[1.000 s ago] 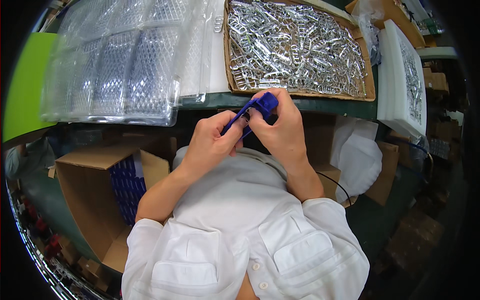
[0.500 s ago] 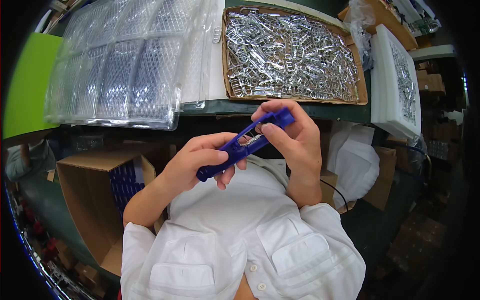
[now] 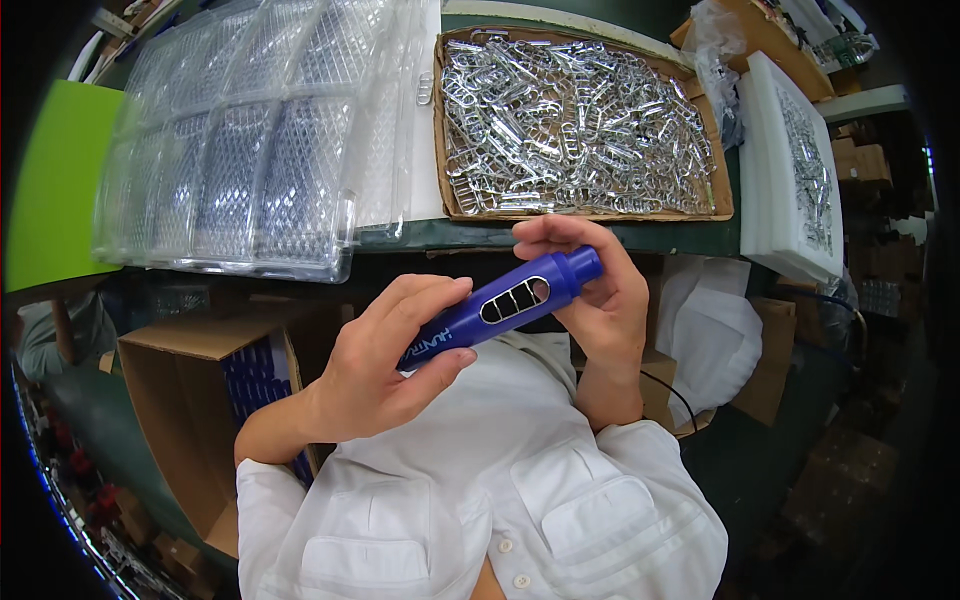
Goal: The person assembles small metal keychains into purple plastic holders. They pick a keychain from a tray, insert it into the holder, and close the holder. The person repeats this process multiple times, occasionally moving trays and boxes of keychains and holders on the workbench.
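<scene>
A blue plastic tube-shaped casing (image 3: 455,326) is held slantwise in front of my white shirt, its narrower end up to the right. An oval slot with crossbars in its upper face is rimmed by a shiny metal frame (image 3: 516,299). My left hand (image 3: 385,350) is closed round the lower left end, thumb on the near side and fingers over the far side. My right hand (image 3: 605,295) grips the narrow end, its fingers curled past it; part of that grip is hidden behind the casing. Beyond the hands, a cardboard tray (image 3: 590,215) holds many loose shiny metal frames.
Clear plastic blister trays (image 3: 225,180) cover the bench at left, beside a lime-green sheet (image 3: 55,185). An open carton (image 3: 180,420) with blue parts stands at lower left. White foam sheets (image 3: 765,170) bearing metal pieces are at right, above a white bag (image 3: 710,335).
The casing has been turned over: its hollow side with metal inside faced up before, and now the slotted outer face does. My left hand has shifted its grip over the lower end.
</scene>
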`<state>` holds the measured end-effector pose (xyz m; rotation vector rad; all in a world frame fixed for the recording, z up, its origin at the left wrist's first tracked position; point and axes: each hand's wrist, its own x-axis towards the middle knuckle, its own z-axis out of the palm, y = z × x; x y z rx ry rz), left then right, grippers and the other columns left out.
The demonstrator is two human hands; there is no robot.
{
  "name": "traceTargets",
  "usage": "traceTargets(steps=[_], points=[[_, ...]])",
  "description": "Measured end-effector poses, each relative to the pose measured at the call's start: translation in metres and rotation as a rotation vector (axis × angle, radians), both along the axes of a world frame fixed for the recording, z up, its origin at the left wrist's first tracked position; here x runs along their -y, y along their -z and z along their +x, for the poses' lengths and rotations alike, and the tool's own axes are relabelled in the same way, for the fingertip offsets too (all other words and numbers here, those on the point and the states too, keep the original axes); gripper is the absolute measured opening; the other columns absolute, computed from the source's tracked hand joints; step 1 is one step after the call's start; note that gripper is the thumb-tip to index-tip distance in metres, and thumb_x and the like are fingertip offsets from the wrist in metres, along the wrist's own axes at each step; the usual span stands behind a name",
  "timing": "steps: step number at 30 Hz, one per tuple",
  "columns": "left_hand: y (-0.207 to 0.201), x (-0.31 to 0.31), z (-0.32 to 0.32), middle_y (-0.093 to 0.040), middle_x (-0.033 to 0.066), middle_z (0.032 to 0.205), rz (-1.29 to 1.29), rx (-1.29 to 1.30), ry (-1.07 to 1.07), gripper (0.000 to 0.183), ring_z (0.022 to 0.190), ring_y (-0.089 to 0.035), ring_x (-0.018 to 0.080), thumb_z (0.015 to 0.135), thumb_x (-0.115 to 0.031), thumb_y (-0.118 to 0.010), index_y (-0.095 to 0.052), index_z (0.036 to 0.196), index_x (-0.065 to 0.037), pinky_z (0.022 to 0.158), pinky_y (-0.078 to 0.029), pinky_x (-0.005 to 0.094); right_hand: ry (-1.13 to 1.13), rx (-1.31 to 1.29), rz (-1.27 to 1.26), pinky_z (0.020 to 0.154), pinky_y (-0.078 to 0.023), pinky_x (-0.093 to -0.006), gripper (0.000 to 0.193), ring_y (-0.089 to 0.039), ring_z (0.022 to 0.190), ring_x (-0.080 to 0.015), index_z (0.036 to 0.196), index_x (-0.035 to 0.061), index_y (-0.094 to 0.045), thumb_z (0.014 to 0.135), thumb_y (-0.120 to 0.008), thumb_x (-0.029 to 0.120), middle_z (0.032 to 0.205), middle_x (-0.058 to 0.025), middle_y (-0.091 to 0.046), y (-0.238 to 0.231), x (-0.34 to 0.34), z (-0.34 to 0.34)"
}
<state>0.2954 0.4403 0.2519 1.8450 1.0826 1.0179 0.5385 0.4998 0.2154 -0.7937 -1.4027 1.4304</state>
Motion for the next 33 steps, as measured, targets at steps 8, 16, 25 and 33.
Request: traceTargets(steps=[8,16,25,33], points=[[0.004,-0.002,0.004,-0.068,0.0226,0.120,0.010,-0.018,-0.009,0.052,0.099,-0.073,0.0307,0.085,-0.002,-0.082,-0.060,0.132,0.004,0.079,-0.062,0.0344,-0.033,-0.033,-0.044,0.103,-0.056,-0.0352,0.054,-0.069,0.117,-0.0233,0.141,-0.0036,-0.054,0.089,-0.060,-0.017,0.131,-0.0195,-0.068,0.008,-0.005,0.003],[0.010,-0.002,0.011,-0.069,0.0232,0.119,0.011,0.012,0.014,0.049,0.090,-0.075,0.0304,0.086,-0.003,-0.081,-0.062,0.130,0.003,0.071,-0.062,0.0340,-0.045,-0.041,-0.154,0.094,-0.058,-0.0318,0.046,-0.072,0.104,-0.0200,0.142,-0.0042,-0.053,0.096,-0.056,-0.011,0.119,-0.0202,-0.073,0.011,-0.005,0.010],[0.013,-0.001,0.022,-0.063,0.0210,0.123,0.177,-0.222,0.066,0.062,0.066,-0.069,0.0198,0.075,-0.007,-0.090,-0.064,0.131,-0.003,0.054,-0.056,0.0282,0.010,-0.040,-0.118,0.088,-0.059,-0.0292,0.046,-0.074,0.100,-0.0192,0.137,-0.0042,-0.055,0.093,-0.049,-0.015,0.111,-0.0193,-0.076,0.012,-0.002,0.013],[0.022,-0.004,0.026,-0.064,0.0164,0.114,0.251,-0.282,0.017,0.052,0.062,-0.066,0.0157,0.072,-0.007,-0.090,-0.067,0.119,-0.006,0.046,-0.051,0.0277,0.030,-0.039,-0.143,0.088,-0.060,-0.0292,0.046,-0.075,0.099,-0.0194,0.136,-0.0039,-0.056,0.091,-0.048,-0.016,0.111,-0.0183,-0.076,0.016,0.002,0.011]])
